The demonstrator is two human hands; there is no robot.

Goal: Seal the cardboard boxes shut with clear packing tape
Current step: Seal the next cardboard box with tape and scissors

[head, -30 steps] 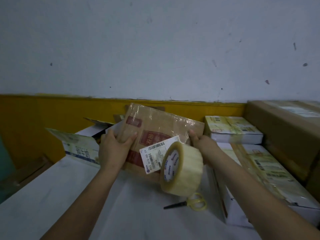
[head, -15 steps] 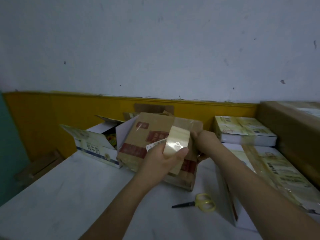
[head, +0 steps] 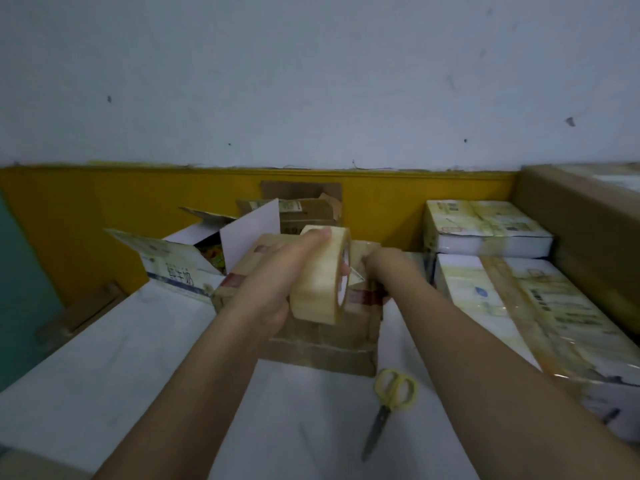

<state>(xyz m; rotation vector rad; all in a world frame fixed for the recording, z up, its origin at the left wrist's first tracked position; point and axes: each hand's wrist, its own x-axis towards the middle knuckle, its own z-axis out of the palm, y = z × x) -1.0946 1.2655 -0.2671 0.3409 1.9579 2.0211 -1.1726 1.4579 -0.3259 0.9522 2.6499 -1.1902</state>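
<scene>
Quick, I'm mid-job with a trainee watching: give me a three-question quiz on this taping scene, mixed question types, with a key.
1. True or false: the left hand grips the tape roll.
2. What lies on the table near the right forearm? A) knife B) scissors C) pen
3. Fill in: the right hand is on the brown ____.

Key: 1 true; 2 B; 3 box.

Left hand [head: 273, 289] grips tape roll [head: 320, 275] above brown box [head: 322, 344]; scissors [head: 388, 407] nearby.
</scene>
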